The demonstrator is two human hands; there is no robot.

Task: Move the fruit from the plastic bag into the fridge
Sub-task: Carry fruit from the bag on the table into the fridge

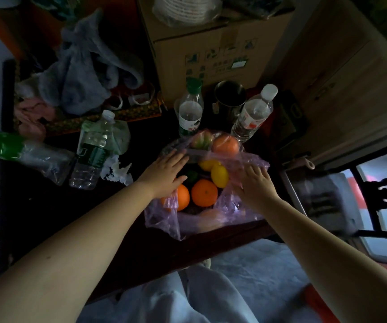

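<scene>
Head-worn view; faces steeply down; close above plastic bag (161, 219)

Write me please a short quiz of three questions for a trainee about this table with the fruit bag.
1. True or false: the left hand is curled into a fist.
2. How many yellow lemons show in the open plastic bag? A) one B) two C) four
3. Fill in the gap: the bottle standing just left of the metal cup has a ___ cap.

Key
1. False: its fingers lie straight on the bag's edge, and so do those of the right hand.
2. B
3. green
</scene>
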